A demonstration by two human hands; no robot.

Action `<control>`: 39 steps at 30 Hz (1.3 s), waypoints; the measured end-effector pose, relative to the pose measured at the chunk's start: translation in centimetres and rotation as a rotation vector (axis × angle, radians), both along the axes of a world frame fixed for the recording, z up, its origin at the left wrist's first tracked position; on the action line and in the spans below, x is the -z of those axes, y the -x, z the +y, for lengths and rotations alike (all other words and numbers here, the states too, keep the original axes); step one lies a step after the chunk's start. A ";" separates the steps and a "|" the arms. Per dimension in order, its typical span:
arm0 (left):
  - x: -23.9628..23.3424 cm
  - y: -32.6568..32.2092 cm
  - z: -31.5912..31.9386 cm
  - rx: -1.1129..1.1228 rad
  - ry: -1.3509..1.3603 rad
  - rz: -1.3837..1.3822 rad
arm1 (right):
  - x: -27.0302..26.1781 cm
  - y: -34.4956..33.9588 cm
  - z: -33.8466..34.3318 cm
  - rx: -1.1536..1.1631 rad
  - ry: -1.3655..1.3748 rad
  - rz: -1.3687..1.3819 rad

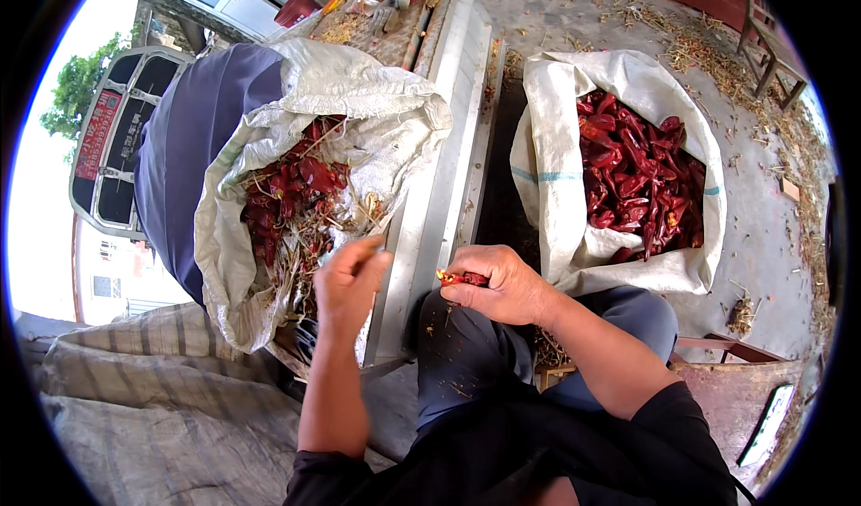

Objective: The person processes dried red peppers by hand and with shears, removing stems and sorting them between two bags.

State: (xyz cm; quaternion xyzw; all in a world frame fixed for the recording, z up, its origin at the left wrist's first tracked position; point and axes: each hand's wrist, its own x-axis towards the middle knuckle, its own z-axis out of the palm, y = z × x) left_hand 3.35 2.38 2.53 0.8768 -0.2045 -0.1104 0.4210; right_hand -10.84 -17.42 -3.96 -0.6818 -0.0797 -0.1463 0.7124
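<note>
My right hand (494, 284) grips a dried red chili pepper (463, 278) between thumb and fingers above my knee. Bits of yellow show at the pepper's torn end. Curled near the left sack's lower edge, my left hand (351, 280) is slightly blurred; whether something small is pinched in it is unclear. That white woven sack (377, 89) lies with its mouth towards me, holding red chilies (279, 196) mixed with stems and dry stalks. A second white woven sack (558, 210) stands to the right, its rim folded back around a heap of glossy red chilies (632, 169).
A long pale metal ledge (430, 169) runs between the sacks. Dry plant scraps litter the concrete floor (578, 18). Striped sheeting (155, 405) lies at lower left. A wooden bench (770, 45) stands far right, a reddish board (730, 385) lower right. A vehicle (124, 142) is outside.
</note>
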 end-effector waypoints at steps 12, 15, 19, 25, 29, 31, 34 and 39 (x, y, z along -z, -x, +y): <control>-0.7 -15.2 -0.6 -0.385 0.019 0.037 | -0.4 -0.4 -0.4 -0.036 0.037 0.051; -0.9 -14.5 0.7 -0.399 0.104 0.097 | -0.1 -0.4 -0.2 -0.027 0.019 0.037; -1.6 -12.8 1.4 -0.372 0.096 0.031 | 0.2 -0.5 0.1 0.019 -0.029 0.060; -1.4 -15.6 2.4 -0.375 -0.386 -0.611 | 0.8 -0.5 -0.2 0.058 -0.092 0.129; 0.5 -16.6 4.4 -0.517 -0.122 -0.485 | 0.7 -0.4 -0.4 0.052 -0.044 0.095; 1.0 -16.9 4.5 -0.390 -0.063 -0.528 | 0.6 -0.5 -0.3 0.033 -0.041 0.094; 0.4 -19.0 4.7 -0.300 -0.002 -0.522 | 0.4 -0.6 -0.2 0.004 -0.048 0.115; -1.6 -17.7 3.5 -0.180 -0.357 -0.904 | 0.3 -0.6 -0.4 -0.009 -0.009 0.136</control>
